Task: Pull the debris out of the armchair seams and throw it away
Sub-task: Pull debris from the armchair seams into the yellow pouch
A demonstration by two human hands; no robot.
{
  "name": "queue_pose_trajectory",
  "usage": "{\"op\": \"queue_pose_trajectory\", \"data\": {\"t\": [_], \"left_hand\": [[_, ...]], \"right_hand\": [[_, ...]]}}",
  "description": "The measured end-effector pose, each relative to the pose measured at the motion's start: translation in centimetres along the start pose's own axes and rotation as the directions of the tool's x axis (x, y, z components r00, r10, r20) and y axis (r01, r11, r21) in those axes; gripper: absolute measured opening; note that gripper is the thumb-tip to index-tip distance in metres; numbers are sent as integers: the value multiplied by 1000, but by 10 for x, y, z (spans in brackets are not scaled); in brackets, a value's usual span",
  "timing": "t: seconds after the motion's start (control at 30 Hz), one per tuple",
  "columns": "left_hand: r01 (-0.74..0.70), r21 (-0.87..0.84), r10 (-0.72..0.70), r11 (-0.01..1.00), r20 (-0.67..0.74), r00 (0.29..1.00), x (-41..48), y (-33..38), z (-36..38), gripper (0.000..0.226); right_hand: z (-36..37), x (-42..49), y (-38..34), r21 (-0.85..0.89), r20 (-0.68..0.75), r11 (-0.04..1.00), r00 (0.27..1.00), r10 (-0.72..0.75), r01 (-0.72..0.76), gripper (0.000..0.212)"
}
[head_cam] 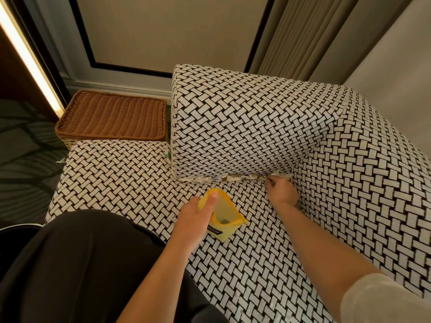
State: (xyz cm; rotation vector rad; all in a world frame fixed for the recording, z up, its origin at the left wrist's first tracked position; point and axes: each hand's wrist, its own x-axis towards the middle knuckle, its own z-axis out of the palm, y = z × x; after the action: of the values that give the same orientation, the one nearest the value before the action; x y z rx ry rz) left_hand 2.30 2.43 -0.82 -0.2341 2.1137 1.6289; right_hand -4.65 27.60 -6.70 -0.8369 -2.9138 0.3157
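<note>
Fingertips (pixel 270 181) of the right hand (pixel 282 191) are pinching at paper debris (pixel 221 179) packed along the seam where the armrest (pixel 238 127) is meeting the seat cushion (pixel 130 173) of a woven-print armchair. The left hand (pixel 194 217) is gripping an open yellow pouch (pixel 225 217) resting on the cushion nearby.

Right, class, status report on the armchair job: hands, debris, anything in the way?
Left hand holds yellow pouch open on seat. Right hand pinching at debris in the seam under the armrest. Seam still full. Nothing blocking.
</note>
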Motion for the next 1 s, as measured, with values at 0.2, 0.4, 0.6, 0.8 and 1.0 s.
{"op": "queue_pose_trajectory", "data": {"t": [0.2,0.4,0.6,0.8,1.0], "left_hand": [[7,-41,-6,999,17,1000,-5,5,-1,28],[-19,-27,19,999,-1,1000,-6,7,0,28],[-13,-21,13,1000,-1,1000,-3,4,0,27],[-12,-56,13,998,15,1000,-7,6,0,27],[-21,-71,22,997,9,1000,-8,7,0,28]], "right_hand": [[-1,1,2,-19,35,998,998,-61,62,28],[-16,14,-1,-24,251,990,959,-130,140,30],[-13,6,-8,55,193,996,978,-75,65,28],[-19,19,-18,169,365,981,931,27,-94,38],[-18,21,-26,228,411,957,909,70,-177,37]]}}
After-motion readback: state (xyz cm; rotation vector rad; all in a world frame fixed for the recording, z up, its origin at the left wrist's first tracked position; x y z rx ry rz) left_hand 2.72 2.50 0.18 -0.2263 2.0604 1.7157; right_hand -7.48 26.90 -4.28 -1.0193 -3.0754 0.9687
